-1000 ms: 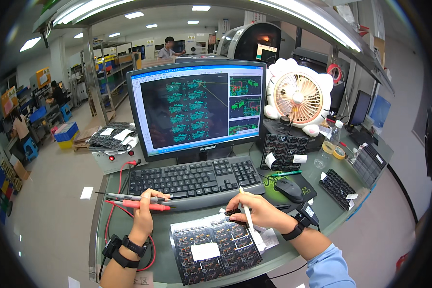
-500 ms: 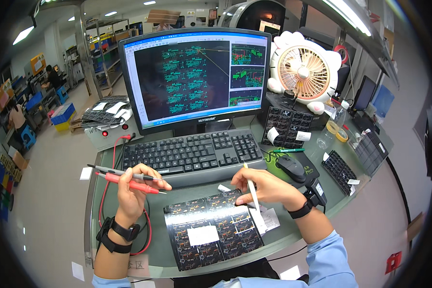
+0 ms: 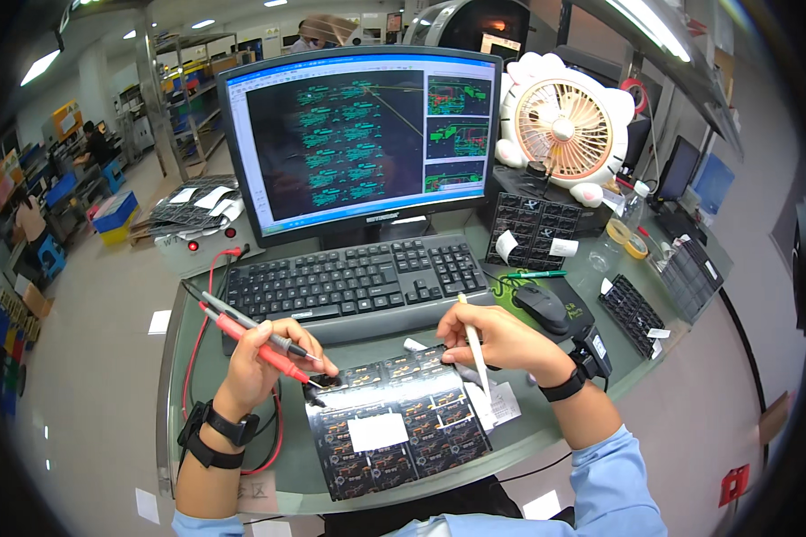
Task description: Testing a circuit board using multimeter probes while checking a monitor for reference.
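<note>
My left hand [image 3: 252, 376] is closed round two test probes, a red probe [image 3: 283, 362] and a grey-and-black probe [image 3: 233, 312]. The red probe's tip is at the upper left corner of a dark printed circuit board panel [image 3: 443, 447]; whether it touches cannot be made out. The grey probe's tip points just above that edge. A blank white label [image 3: 378, 433] lies on the panel, and glare crosses its upper half. My right hand [image 3: 503, 338] holds a slim white pen-like stick [image 3: 475, 345] upright, its fingertips on the panel's upper right corner.
Beyond the panel stand a keyboard [image 3: 358, 285] and a monitor [image 3: 340, 152] with a circuit layout. A mouse [image 3: 541, 308], more board panels [image 3: 631, 315], a bottle [image 3: 638, 210] and a fan [image 3: 562, 130] are on the right. Red and black leads [image 3: 189, 376] trail at left.
My left hand has moved slightly right and down, bringing the probe tips from above the panel to its upper left corner. My right hand has stayed at the upper right corner.
</note>
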`<state>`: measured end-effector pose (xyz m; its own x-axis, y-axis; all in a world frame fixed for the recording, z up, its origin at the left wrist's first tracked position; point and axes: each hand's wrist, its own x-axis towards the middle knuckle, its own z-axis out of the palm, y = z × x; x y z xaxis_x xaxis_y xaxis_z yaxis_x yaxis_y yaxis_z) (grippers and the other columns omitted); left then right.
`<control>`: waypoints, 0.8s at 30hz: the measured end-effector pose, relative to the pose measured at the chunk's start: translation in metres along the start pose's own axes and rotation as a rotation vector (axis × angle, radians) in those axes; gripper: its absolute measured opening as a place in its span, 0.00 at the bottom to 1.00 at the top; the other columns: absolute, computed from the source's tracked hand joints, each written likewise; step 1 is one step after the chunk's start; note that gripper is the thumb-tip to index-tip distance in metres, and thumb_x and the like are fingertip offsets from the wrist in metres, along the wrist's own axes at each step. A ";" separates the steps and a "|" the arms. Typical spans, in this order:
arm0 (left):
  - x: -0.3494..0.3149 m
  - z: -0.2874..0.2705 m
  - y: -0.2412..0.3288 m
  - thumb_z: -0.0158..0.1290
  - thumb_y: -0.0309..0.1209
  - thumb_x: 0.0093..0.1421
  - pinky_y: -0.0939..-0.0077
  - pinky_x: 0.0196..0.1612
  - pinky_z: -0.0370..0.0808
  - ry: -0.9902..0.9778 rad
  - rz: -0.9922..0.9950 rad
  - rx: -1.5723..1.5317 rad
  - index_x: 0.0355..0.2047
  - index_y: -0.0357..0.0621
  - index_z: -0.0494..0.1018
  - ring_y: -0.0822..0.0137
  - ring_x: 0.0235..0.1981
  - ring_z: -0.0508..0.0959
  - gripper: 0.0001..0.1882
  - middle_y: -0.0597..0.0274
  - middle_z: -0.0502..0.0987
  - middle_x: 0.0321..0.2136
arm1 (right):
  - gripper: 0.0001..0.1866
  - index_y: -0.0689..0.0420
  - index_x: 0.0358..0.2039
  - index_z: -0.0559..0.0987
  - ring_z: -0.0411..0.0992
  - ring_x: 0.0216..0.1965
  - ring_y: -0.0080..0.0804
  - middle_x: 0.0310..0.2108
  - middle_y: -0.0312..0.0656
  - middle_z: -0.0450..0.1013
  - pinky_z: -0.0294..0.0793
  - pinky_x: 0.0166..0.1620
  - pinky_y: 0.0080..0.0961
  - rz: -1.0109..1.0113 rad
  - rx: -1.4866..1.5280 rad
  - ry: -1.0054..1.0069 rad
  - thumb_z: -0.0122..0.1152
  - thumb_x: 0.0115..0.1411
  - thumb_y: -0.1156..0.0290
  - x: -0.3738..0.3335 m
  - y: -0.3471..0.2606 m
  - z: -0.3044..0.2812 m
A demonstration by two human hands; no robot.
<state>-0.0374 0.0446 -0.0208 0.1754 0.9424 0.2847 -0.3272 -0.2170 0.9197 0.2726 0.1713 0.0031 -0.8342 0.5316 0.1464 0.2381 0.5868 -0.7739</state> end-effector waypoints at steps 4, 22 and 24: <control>0.002 -0.001 0.001 0.30 0.49 0.64 0.56 0.47 0.73 0.049 -0.014 -0.038 0.29 0.33 0.71 0.49 0.35 0.80 0.30 0.48 0.76 0.27 | 0.13 0.59 0.35 0.74 0.71 0.32 0.19 0.30 0.33 0.70 0.72 0.36 0.17 0.008 0.010 0.031 0.68 0.51 0.76 -0.001 0.002 -0.005; -0.011 0.040 0.040 0.36 0.48 0.60 0.72 0.37 0.70 -0.249 -0.088 0.480 0.29 0.32 0.75 0.66 0.31 0.74 0.29 0.58 0.76 0.28 | 0.10 0.60 0.34 0.74 0.73 0.31 0.28 0.28 0.39 0.73 0.71 0.37 0.25 -0.213 0.036 0.004 0.59 0.61 0.66 0.023 -0.041 -0.015; -0.009 0.041 0.042 0.38 0.45 0.60 0.73 0.36 0.70 -0.270 -0.096 0.488 0.30 0.32 0.75 0.67 0.31 0.74 0.26 0.58 0.76 0.28 | 0.11 0.60 0.35 0.75 0.75 0.31 0.33 0.28 0.40 0.73 0.71 0.35 0.27 -0.296 0.103 -0.024 0.58 0.62 0.64 0.040 -0.062 0.000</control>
<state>-0.0144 0.0166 0.0259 0.4357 0.8791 0.1934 0.1581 -0.2863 0.9450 0.2245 0.1565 0.0566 -0.8716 0.3315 0.3612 -0.0675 0.6485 -0.7582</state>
